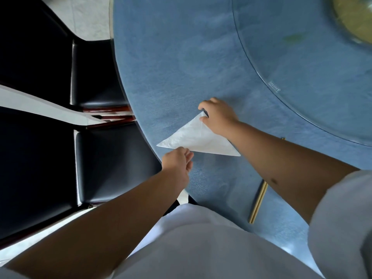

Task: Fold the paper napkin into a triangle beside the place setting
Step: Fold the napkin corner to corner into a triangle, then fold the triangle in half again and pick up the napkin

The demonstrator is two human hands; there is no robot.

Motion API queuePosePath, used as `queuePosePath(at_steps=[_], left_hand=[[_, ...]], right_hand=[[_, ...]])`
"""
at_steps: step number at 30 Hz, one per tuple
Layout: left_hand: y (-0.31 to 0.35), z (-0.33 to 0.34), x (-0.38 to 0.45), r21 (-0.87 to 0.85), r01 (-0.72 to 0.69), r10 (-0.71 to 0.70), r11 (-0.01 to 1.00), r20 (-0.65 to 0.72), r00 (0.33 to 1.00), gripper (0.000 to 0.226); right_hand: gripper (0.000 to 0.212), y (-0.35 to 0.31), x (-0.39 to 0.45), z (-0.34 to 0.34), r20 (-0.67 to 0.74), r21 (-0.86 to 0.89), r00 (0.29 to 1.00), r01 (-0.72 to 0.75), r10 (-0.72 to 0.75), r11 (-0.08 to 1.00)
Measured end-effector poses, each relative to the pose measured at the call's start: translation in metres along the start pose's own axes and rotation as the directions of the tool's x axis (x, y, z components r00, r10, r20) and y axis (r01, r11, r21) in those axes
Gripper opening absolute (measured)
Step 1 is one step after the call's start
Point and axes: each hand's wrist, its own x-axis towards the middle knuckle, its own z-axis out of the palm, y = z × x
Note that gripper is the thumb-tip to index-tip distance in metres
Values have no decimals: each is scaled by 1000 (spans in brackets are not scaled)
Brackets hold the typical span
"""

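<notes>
A white paper napkin [198,138] lies folded into a triangle on the blue tablecloth [177,63], near the table's left edge. My right hand [216,115] pinches the napkin's far corner between thumb and fingers. My left hand [178,162] grips the napkin's near long edge, close to its left corner. The right corner of the triangle lies flat and free. A pair of gold chopsticks [257,202] lies on the cloth below my right forearm, partly hidden by it.
A glass turntable [302,81] covers the table's far right, with a dish [354,19] on it at the top right corner. Two black chairs [96,77] [112,164] stand along the table's left edge.
</notes>
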Motion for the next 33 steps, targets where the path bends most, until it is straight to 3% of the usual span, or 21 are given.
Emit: queuePosePath(at_steps=[7,10,14,18,21,24,28,33], left_hand=[[8,-6,3,34,19,-19,999,-6,1000,7],[12,-7,6,87,-45,52,995,-77,996,11],[17,-10,9,91,-118,127,989,-94,987,11],[24,-14,13,57,-75,85,996,-196,977,11],[29,-18,17,88,-64,78,994,-164,983,13],[32,-22,21,214,-90,127,973,-168,978,19],[32,-25,22,270,-156,191,950,-109,976,20],[24,-31,18,337,-356,349,871,83,933,10]], right_hand=[[5,-2,2,-4,10,20,1000,9,-9,1000],[3,-1,4,-5,7,37,1000,19,-19,999],[16,1,6,-4,13,66,1000,-2,1,998],[22,1,6,-2,19,64,1000,-11,10,998],[28,-1,4,-3,11,79,1000,-29,28,996],[35,-3,-10,-1,-113,90,992,-43,53,995],[42,-5,-51,14,-226,-48,974,21,-32,999],[60,-4,-99,39,-159,-201,984,47,-80,978]])
